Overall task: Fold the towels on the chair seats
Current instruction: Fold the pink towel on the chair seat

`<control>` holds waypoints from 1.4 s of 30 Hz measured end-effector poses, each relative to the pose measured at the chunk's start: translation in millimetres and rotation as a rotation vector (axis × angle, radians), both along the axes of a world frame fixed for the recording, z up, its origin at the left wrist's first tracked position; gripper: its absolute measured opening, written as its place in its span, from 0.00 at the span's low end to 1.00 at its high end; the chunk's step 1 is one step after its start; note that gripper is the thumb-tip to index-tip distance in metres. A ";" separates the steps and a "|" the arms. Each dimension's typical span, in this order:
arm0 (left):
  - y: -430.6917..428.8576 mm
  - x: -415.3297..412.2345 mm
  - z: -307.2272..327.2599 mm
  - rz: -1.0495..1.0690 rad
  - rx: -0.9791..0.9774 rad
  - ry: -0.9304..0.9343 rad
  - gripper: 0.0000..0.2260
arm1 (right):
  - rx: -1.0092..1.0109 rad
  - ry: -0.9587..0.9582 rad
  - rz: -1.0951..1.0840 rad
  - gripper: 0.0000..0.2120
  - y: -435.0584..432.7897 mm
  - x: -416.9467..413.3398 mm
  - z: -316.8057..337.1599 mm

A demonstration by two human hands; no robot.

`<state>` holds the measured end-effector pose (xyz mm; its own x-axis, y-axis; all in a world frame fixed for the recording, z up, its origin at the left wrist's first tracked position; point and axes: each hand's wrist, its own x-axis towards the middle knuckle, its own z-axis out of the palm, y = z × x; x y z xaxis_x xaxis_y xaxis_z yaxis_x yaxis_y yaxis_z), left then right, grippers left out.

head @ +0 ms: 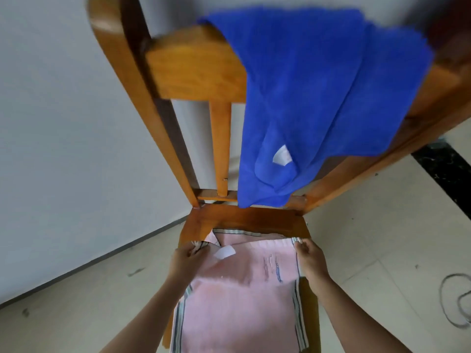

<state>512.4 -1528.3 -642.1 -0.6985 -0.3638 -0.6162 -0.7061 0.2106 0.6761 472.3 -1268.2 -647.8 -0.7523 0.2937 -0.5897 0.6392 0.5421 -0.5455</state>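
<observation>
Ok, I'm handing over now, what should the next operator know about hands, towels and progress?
Left hand grips the pink towel at its far left corner; right hand grips its far right corner.
The pink towel lies on the chair seat and looks mid-fold.
Blue towel hangs over the chair back, not folded.
Left: finish the pink fold, then probably the blue one.
</observation>
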 end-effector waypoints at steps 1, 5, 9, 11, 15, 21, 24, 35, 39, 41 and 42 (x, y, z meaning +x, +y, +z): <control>1.6 -0.6 -12.1 0.010 -0.016 -0.012 0.12 | -0.001 -0.019 -0.022 0.08 1.7 -3.6 -15.1; 2.4 5.4 -48.5 0.055 0.013 -0.049 0.13 | 0.013 -0.050 -0.096 0.13 10.8 -14.4 -59.6; -0.8 8.6 -63.2 0.002 0.025 -0.150 0.10 | -0.003 -0.130 -0.080 0.13 11.5 -21.6 -87.8; -0.4 8.0 -61.5 -0.095 0.070 -0.216 0.09 | -0.013 -0.121 -0.101 0.13 9.9 -22.9 -95.5; 11.2 -1.5 -54.5 -0.369 0.172 -0.287 0.08 | -0.045 0.021 -0.154 0.11 5.2 -23.3 -91.3; 34.7 -12.7 -76.8 -0.473 -0.233 -0.179 0.09 | -0.051 0.085 -0.101 0.20 5.6 -5.9 -78.0; 31.8 -15.7 -89.3 -0.756 -0.514 0.003 0.12 | -0.043 0.075 -0.063 0.19 6.0 -3.1 -80.5; -22.7 -19.9 -103.9 -0.933 -0.960 -0.127 0.13 | -0.004 0.042 -0.027 0.17 3.2 -4.5 -81.6; -37.7 -21.1 -109.8 -0.590 -0.813 0.011 0.07 | 0.002 0.033 -0.026 0.09 -2.9 -9.4 -81.9; -37.9 -28.9 -116.4 -0.405 -0.661 -0.105 0.09 | 0.000 0.024 -0.027 0.09 -4.2 -10.4 -82.2; -38.9 -32.6 -119.9 -0.312 -0.595 -0.139 0.10 | -0.003 0.022 -0.032 0.09 -3.9 -11.0 -82.2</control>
<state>479.8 -1567.3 -762.0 -0.7545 -0.4627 -0.4654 -0.6239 0.7257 0.2899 461.3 -1272.1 -730.0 -0.7554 0.3161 -0.5739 0.6440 0.5199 -0.5613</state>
